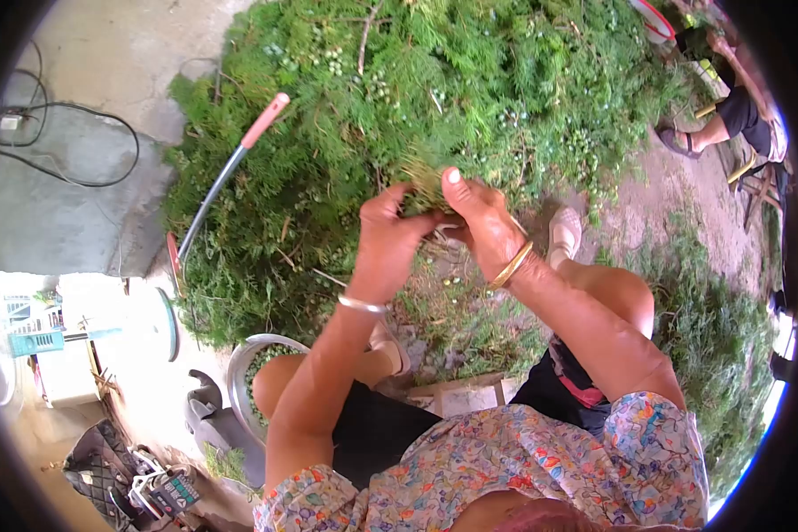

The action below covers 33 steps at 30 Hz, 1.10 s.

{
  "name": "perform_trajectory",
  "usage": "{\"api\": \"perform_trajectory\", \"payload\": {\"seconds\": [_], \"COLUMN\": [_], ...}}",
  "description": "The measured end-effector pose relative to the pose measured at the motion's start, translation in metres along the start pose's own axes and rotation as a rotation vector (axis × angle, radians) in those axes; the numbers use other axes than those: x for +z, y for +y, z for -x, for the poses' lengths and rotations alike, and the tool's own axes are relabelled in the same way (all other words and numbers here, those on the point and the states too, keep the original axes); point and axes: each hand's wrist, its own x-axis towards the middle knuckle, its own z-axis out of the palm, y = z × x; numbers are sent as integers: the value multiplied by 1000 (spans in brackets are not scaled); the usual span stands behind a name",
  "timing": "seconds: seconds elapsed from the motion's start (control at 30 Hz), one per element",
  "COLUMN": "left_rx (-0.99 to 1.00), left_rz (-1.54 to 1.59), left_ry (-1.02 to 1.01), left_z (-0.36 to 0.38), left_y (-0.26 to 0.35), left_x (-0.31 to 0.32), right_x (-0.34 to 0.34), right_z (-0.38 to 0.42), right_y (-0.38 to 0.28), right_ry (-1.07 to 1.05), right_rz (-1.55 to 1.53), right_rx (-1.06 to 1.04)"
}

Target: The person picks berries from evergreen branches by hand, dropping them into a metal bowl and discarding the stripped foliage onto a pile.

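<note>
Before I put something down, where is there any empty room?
On the grey slab, between the black cable and the green branches. Also the bare ground between the branches and the other person's sandal. It's crowded just past the left hand and right hand, where branches heap up.

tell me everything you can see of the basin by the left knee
The basin looks like round, silvery metal with a broad, smooth rim. It sits on the ground beside the cut green branches, holding small green pieces, perhaps berries. The left knee and leg hide much of it; whether they touch it cannot be told. Neither the left hand nor the right hand touches it.
</note>
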Motion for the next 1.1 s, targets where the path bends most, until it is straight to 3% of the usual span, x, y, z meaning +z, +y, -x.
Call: {"api": "perform_trajectory", "payload": {"seconds": [0.03, 0.1, 0.13, 0.17, 0.2, 0.27, 0.3, 0.33, 0.47, 0.57, 0.7, 0.73, 0.9, 0.97, 1.0, 1.07, 1.1], "left_rx": [20, 473, 361, 449, 397, 352, 344, 334, 320, 279, 194, 190, 225, 97, 97, 54, 56], "left_rz": [-5, -753, -861, -948, -931, -919, -843, -764, -681, -424, -263, -259, -190, 223, 223, 612, 607], "left_ry": [2, 193, 157, 155, 127, 103, 38, -31, -232, -319, -190, -192, -54, -28, -28, -34, -30], "left_z": [2, 6, 14, 19, 21, 22, 21, 20, 25, 18, 17, 16, 13, 12, 12, 9, 5], "left_y": [3, 4, 17, 21, 28, 37, 39, 41, 52, 39, 39, 37, 36, 36, 37, 39, 34], "left_x": [4, 18, 27, 34, 40, 42, 40, 38, 17, 1, -10, -12, -15, -14, -14, -17, -23], "right_x": [5, 13, 11, 7, 3, -1, -4, -7, -13, -15, -17, -19, -18, -21, -23, -26, -27], "right_z": [0, 0, -1, -2, -11, -16, -20, -28, -7, -4, -10, -6, -2, -1, -2, -3, -4], "right_y": [1, -3, -7, -9, 2, 2, 4, 6, -17, -18, -10, -14, -24, -25, -25, -25, -25], "right_ry": [-71, -87, -132, -176, -201, -291, -370, -197, -104, -177, -238, -382, -372, -316, -354, -333, -316], "right_rz": [-282, -437, -559, -682, -819, -836, -857, -826, -744, -785, -852, -875, -798, -740, -752, -753, -757], "right_rx": [70, 9, 53, 99, 183, 203, 230, 276, 254, 243, 240, 203, 259, 241, 238, 237, 236]}}
